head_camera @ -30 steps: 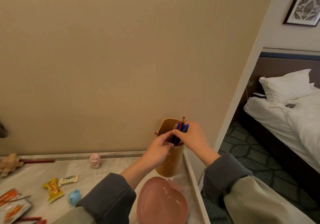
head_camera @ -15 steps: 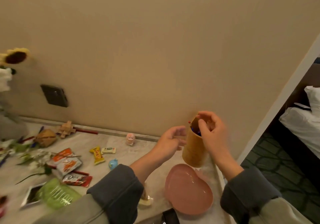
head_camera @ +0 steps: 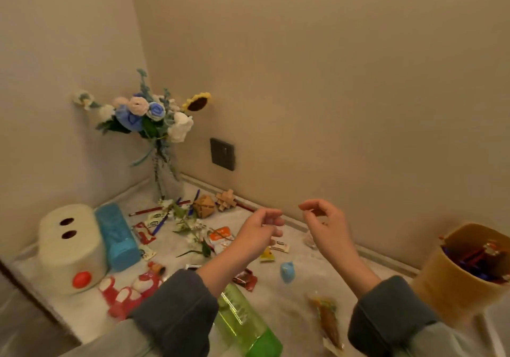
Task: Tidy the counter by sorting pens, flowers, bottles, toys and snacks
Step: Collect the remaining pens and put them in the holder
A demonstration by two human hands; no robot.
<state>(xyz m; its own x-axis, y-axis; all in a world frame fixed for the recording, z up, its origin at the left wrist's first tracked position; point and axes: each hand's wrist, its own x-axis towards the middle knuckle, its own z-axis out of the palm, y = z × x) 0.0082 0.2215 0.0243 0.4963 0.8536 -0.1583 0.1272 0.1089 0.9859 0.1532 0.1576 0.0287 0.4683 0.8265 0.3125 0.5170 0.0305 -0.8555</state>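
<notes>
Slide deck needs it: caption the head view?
Left hand and right hand hover empty over the cluttered counter; pens in the tan holder, flowers in the corner vase.

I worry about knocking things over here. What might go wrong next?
The green bottle lies on its side under the left sleeve; a sweep may roll it away. Loose pens lie by the vase; reaching there might tip its tall flowers. The pen holder stands near the counter's right edge beside the right forearm and might get bumped.
</notes>
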